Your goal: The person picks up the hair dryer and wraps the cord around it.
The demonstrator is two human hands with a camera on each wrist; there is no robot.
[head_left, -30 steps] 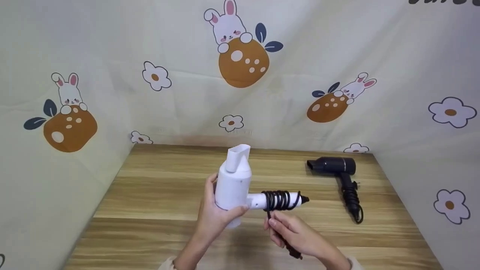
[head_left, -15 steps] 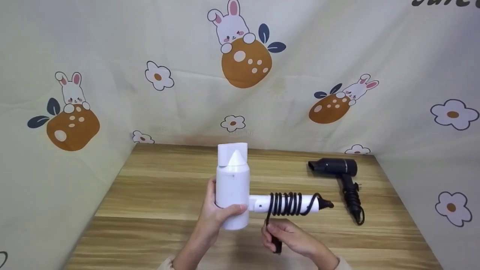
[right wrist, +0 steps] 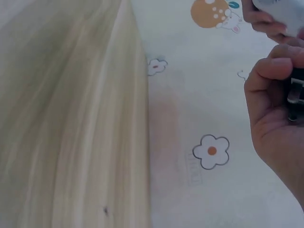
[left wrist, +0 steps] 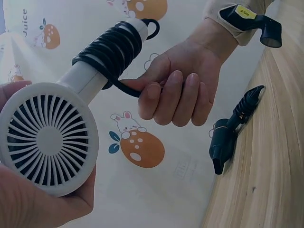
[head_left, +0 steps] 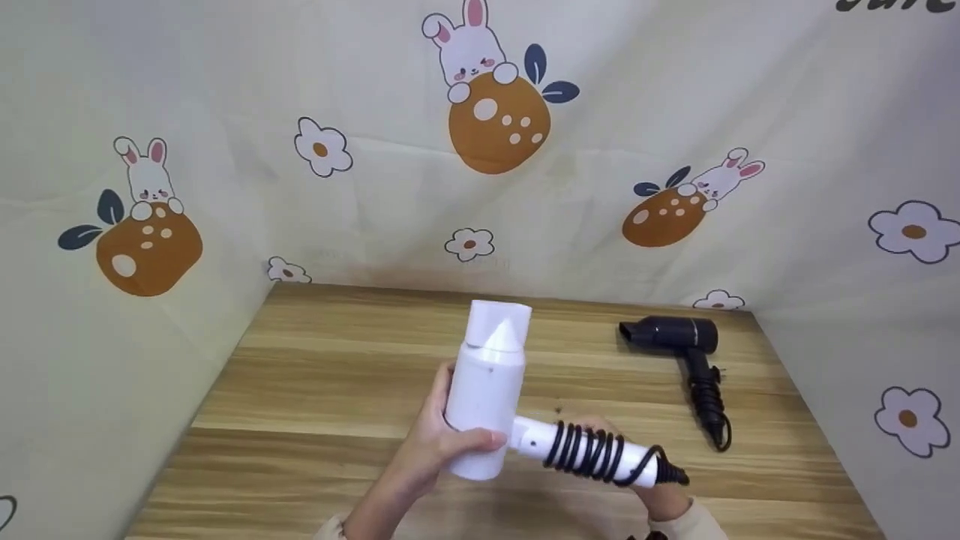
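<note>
My left hand (head_left: 426,448) grips the barrel of a white hair dryer (head_left: 484,394), thumb across its near side, nozzle pointing up and away. Its handle slants down to the right, with a black cord (head_left: 585,452) wound round it in several coils. My right hand (left wrist: 178,90) is mostly hidden behind the handle in the head view. In the left wrist view its curled fingers hold the cord's loose end. A black plug (right wrist: 296,97) shows in its palm in the right wrist view. The dryer's round rear grille (left wrist: 50,142) faces the left wrist camera.
A black hair dryer (head_left: 667,334), cord wrapped round its handle, lies at the table's back right. The wooden table (head_left: 315,360) is bounded by pale patterned cloth (head_left: 375,202) at the back and both sides.
The white hair dryer has moved slightly right and down, and its handle now tilts downward. My right hand has passed from below the handle to behind it, still holding the cord.
</note>
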